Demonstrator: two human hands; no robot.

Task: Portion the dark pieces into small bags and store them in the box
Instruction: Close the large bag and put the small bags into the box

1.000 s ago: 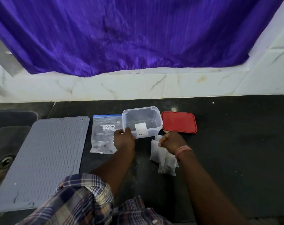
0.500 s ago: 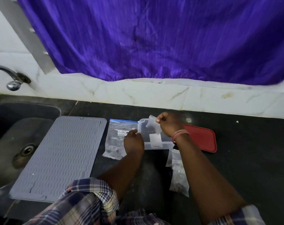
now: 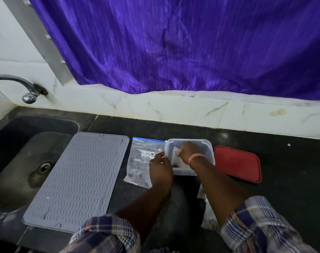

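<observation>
At the far left sits the sink [image 3: 18, 152], and just right of it the grey ridged mat [image 3: 78, 179] lies flat on the dark worktop [image 3: 283, 189]. Next comes the large zip bag [image 3: 142, 159], flat on the worktop with dark pieces showing through it. My left hand [image 3: 160, 169] rests over that bag's right edge, its grip curled against the near left corner of the clear box [image 3: 189, 157]; whether the fingers actually clasp the wall I cannot tell. My right hand [image 3: 189, 151] is down inside the box, its grip pinched on a small bag [image 3: 176, 157] whose dark contents sit low by the box floor. Under my right forearm more small filled bags [image 3: 209, 219] lie on the worktop, mostly hidden. The red lid [image 3: 237, 163] lies flat just right of the box
</observation>
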